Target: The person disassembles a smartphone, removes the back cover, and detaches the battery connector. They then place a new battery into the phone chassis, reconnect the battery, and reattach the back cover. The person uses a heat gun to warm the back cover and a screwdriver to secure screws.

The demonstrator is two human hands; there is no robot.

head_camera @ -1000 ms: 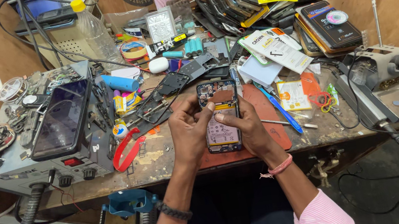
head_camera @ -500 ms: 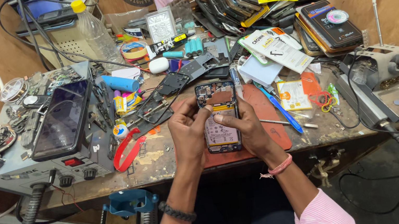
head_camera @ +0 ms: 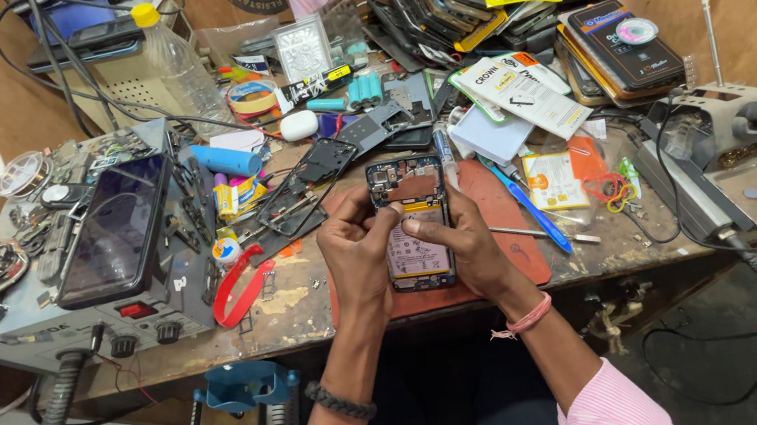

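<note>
Both hands clamped round an opened phone (head_camera: pixel 413 225), back cover off, insides up, on the red mat (head_camera: pixel 514 252).

Left hand (head_camera: pixel 356 251) grips its left edge, right hand (head_camera: pixel 467 247) its right, thumbs pressing mid-board. I'd keep it flat on the mat and press gently, since the blue pen (head_camera: pixel 526 208) and loose black frames (head_camera: pixel 308 178) crowd close.

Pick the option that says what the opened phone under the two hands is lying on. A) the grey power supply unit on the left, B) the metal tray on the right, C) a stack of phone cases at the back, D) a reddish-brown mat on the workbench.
D: the opened phone, with the left hand and right hand on it, lies on the reddish-brown mat, whose edges show around it on the workbench.
</note>
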